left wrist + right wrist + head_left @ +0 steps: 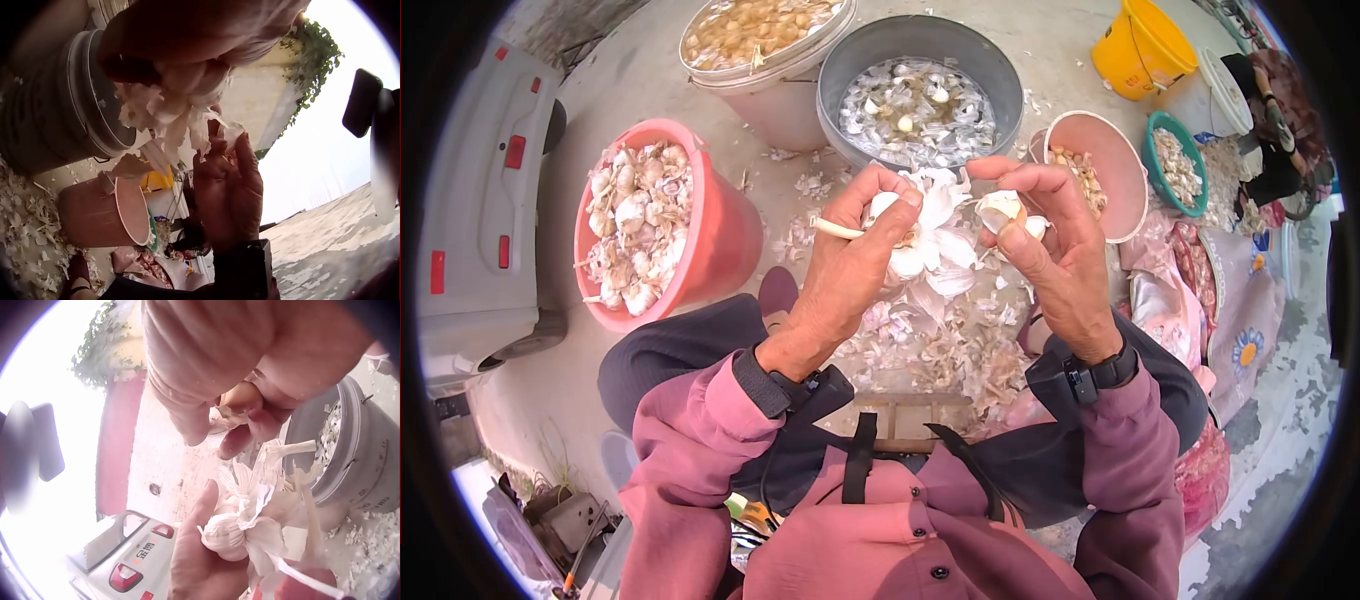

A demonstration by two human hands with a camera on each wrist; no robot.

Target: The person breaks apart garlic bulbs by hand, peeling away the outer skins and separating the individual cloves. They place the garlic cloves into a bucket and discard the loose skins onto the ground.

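Observation:
In the head view my left hand grips a garlic bulb whose papery skins flare outward, its stem sticking out to the left. Beside it, a little to the right, my right hand pinches a garlic clove between thumb and fingers. The right wrist view shows the clove tucked under the right fingers, above the bulb in the left palm. Loose skins hang below the left hand in the left wrist view. Both hands are apart, raised over the peel heap.
A pink bucket of garlic bulbs stands left. Ahead are a white bucket and a grey tub with water and cloves. Right are a pale pink bucket, a yellow bucket, a green basin and another person.

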